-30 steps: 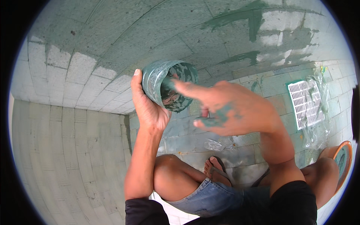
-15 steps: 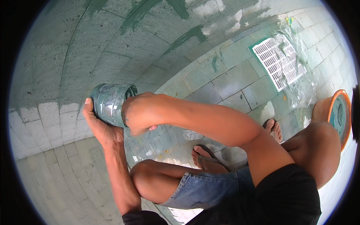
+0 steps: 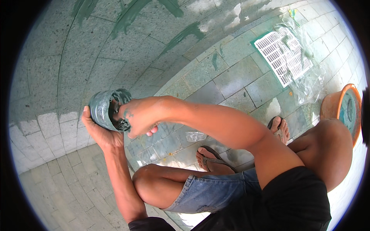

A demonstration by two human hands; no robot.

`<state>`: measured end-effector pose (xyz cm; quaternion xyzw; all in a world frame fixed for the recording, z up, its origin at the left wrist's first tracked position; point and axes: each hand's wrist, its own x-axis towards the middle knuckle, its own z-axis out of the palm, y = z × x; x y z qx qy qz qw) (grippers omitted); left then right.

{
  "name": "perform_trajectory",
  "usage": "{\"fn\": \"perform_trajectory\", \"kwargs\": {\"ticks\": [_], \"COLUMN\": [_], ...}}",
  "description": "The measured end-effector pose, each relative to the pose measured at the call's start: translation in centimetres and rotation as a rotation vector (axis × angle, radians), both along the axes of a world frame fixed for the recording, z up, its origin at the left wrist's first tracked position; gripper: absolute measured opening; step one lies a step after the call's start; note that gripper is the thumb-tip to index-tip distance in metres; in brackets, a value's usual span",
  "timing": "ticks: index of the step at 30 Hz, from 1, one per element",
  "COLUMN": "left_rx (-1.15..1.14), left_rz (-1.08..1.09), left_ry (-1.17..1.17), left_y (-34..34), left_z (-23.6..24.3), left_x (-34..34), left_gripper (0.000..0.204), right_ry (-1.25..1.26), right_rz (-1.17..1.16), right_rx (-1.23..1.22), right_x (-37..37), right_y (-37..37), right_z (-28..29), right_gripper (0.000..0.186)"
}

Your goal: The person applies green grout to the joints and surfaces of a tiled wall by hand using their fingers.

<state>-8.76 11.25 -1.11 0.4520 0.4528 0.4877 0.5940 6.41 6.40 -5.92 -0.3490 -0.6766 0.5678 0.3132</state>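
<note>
1. Plastic container (image 3: 101, 110), rounded and smeared with dark green, is held up in front of the block-patterned wall (image 3: 83, 73), tilted with its mouth toward the right; whether it touches the wall, I cannot tell.
2. Left hand (image 3: 103, 133) is wrapped around the container's outer side and base, thumb up along its left side, bearing it.
3. Right hand (image 3: 142, 112), marked with green on its back, reaches across into the mouth; its fingertips are hidden, so I cannot tell whether they grip anything.
4. Green streaks (image 3: 185, 35) mark the wall above.
5. On the tiled floor (image 3: 237, 79), a white slatted panel (image 3: 278, 57) lies partly under clear plastic sheeting (image 3: 308, 90).
6. An orange tub (image 3: 330, 104) stands beside the right knee (image 3: 329, 148).
7. Crumpled clear plastic (image 3: 195, 136) lies near the left sandal (image 3: 216, 159).
</note>
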Motion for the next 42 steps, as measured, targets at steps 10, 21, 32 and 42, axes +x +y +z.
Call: {"fn": "perform_trajectory", "kwargs": {"ticks": [10, 21, 32, 42], "left_rx": [-0.042, -0.064, -0.188, -0.017], "left_rz": [0.031, 0.012, -0.16, -0.025], "left_ry": [-0.055, -0.098, -0.306, 0.016], "left_y": [0.1, 0.1, -0.1, -0.5], "left_z": [0.2, -0.6, 0.3, 0.2], "left_x": [0.1, 0.2, 0.4, 1.7], "left_gripper": [0.045, 0.042, 0.048, 0.047], "right_ry": [0.168, -0.052, -0.077, -0.661], "right_rz": [-0.045, -0.211, -0.435, -0.364], "right_rx": [-0.081, 0.138, 0.385, 0.195], "right_x": [1.6, -1.1, 0.8, -0.2], "right_y": [-1.2, -1.9, -1.0, 0.0], "right_z": [-1.3, -2.4, -0.4, 1.8], "right_gripper": [0.064, 0.062, 0.077, 0.035]}}
